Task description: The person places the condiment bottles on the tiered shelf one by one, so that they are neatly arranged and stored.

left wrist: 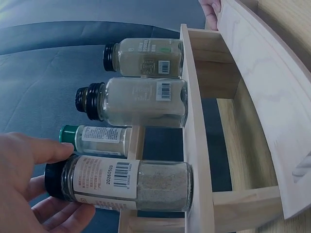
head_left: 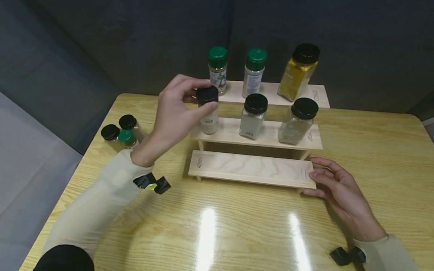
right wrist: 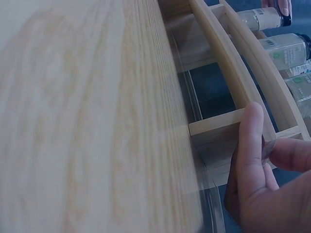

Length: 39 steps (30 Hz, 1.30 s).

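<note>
Head view showed a wooden table [head_left: 151,235] bearing a stepped rack [head_left: 271,91], its front step [head_left: 252,167] gripped at the right end by the right hand [head_left: 342,195], while the left hand [head_left: 179,110] pinched a jar [head_left: 210,123] by its black cap [head_left: 207,94] at the middle step's [head_left: 228,131] left end, seemingly a placement calling for steady release.

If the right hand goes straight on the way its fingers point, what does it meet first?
The right hand would likely meet the front wooden step first, at its right end. The fingers appear to touch it there, though exact contact is hard to judge.
</note>
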Available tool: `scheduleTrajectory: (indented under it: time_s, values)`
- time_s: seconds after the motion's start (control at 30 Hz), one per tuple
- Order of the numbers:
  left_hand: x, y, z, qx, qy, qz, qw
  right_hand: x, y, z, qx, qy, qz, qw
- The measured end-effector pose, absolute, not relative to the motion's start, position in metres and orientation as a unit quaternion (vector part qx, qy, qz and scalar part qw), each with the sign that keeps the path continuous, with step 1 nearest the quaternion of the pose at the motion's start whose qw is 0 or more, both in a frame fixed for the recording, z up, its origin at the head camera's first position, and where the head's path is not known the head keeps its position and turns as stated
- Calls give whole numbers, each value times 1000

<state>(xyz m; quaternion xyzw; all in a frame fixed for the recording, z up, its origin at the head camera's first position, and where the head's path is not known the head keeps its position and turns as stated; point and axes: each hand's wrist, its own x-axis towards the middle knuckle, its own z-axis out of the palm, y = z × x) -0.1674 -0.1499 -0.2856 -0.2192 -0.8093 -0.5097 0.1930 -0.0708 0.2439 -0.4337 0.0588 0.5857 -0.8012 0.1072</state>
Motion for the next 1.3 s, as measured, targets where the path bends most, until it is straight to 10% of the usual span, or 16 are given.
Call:
scheduleTrajectory:
  time_s: [1.3]
  values:
    - [-153, -199, -300, -205, -804, -500, 248, -70, 244, -434, 51, 574, -810, 103]
